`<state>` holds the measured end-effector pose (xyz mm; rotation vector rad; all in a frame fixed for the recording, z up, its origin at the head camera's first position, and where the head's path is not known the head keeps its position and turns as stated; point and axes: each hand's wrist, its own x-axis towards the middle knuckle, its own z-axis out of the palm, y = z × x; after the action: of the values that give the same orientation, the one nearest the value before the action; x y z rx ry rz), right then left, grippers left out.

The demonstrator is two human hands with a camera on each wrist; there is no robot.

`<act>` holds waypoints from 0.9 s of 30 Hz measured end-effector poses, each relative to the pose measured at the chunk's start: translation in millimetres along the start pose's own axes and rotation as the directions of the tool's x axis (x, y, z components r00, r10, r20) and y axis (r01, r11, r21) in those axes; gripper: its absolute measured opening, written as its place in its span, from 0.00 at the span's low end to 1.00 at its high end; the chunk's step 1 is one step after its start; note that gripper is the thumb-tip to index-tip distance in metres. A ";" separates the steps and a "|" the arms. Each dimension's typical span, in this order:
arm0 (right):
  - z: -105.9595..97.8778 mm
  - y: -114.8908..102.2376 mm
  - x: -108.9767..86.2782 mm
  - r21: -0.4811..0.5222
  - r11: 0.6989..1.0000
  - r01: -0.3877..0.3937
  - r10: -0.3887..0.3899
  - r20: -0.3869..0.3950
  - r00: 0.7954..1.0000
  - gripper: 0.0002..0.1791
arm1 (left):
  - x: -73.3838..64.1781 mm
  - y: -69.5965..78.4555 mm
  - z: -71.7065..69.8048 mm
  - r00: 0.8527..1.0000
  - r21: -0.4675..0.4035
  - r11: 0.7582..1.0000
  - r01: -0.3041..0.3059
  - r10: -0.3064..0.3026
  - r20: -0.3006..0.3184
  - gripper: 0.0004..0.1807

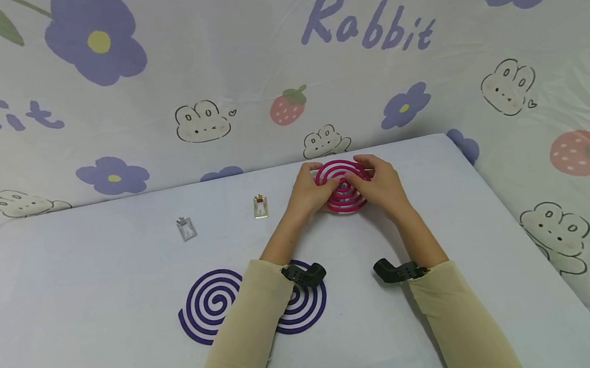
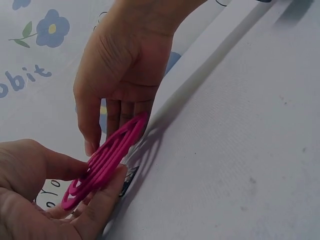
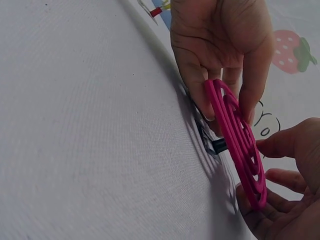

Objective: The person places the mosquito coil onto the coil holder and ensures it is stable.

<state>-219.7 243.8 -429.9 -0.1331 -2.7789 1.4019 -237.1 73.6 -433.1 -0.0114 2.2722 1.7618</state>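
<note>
A pink spiral mosquito coil [image 1: 344, 209] is held between both hands near the table's far edge. My left hand [image 1: 309, 191] grips its left side, thumb over the top face and fingers at the rim. The right hand [image 1: 383, 185] pinches the opposite side, its thumb close to the spiral's centre. In the right wrist view the coil [image 3: 235, 145] is tilted, and a small metal stand [image 3: 218, 146] with a dark upright piece shows just beneath its middle. The left wrist view shows part of that stand [image 2: 130, 180] on the table, mostly hidden by fingers.
Two purple spiral coils [image 1: 194, 323] lie on the white table [image 1: 82, 303], partly behind the left sleeve. A silver metal stand [image 1: 186, 230] and a gold one with a red part [image 1: 260, 207] lie left of the hands. Behind hangs a printed cloth [image 1: 250, 54].
</note>
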 end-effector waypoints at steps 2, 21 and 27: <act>-0.4 -0.8 -0.5 0.003 1.000 -0.008 0.008 0.003 1.000 0.33 | 0.0 -0.3 -0.1 1.000 -0.007 1.000 0.000 0.000 0.004 0.31; -6.7 -6.0 2.9 0.206 0.965 -0.160 0.136 0.128 0.982 0.35 | 2.4 4.6 -0.7 1.000 -0.110 0.994 0.010 -0.012 -0.014 0.30; -5.0 -7.1 5.6 0.235 0.948 -0.215 0.191 0.120 0.974 0.36 | 0.6 5.8 -2.6 0.999 -0.130 0.991 -0.015 0.010 -0.042 0.31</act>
<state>-225.5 244.1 -421.2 -0.3650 -2.6973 1.8354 -239.2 72.7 -427.1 -0.0586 2.1850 1.9308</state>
